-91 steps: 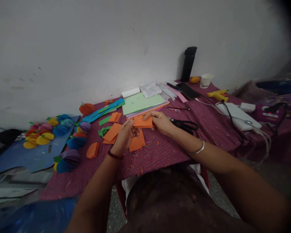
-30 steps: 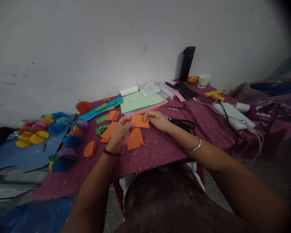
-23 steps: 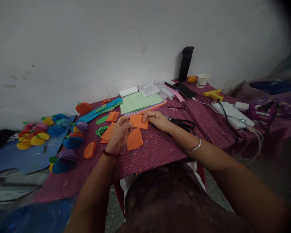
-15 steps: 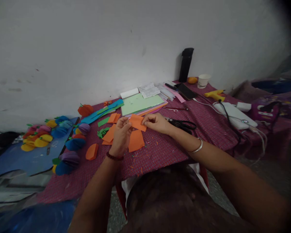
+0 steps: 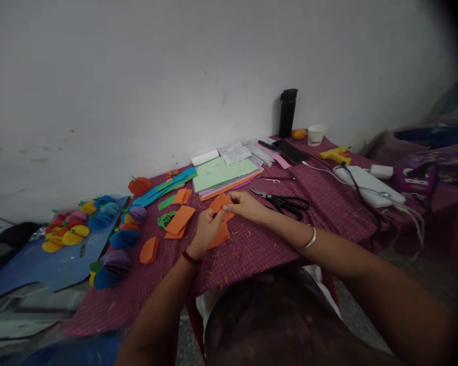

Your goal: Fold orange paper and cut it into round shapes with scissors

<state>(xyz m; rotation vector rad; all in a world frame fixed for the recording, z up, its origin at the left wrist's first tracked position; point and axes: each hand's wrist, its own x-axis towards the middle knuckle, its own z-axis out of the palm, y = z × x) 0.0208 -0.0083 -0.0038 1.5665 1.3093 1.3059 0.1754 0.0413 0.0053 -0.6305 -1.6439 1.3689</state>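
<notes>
Between my two hands is a small piece of orange paper [image 5: 221,202]. My left hand [image 5: 207,229] pinches its near left side, and my right hand [image 5: 246,206] grips its right side with thumb and fingers. Another orange paper piece [image 5: 220,236] lies on the table partly behind my left hand. Left of it rest more orange paper pieces [image 5: 180,219], a bunch of green paper bits [image 5: 165,219] and a rounded orange paper stack [image 5: 149,250]. Black-handled scissors [image 5: 286,202] lie to the right of my right hand, blades pointing left.
Finished paper fruits [image 5: 74,226] crowd a blue board [image 5: 64,262] at left. Coloured sheets [image 5: 225,173] lie at the back. A black bottle [image 5: 287,114], paper cup [image 5: 316,134], phone [image 5: 291,151], yellow glue gun [image 5: 336,154] and white device with cables [image 5: 370,185] stand at right.
The orange paper was held out flat between both hands; now it looks bent, and my left hand has moved right, closer to my right hand. The view has shifted slightly.
</notes>
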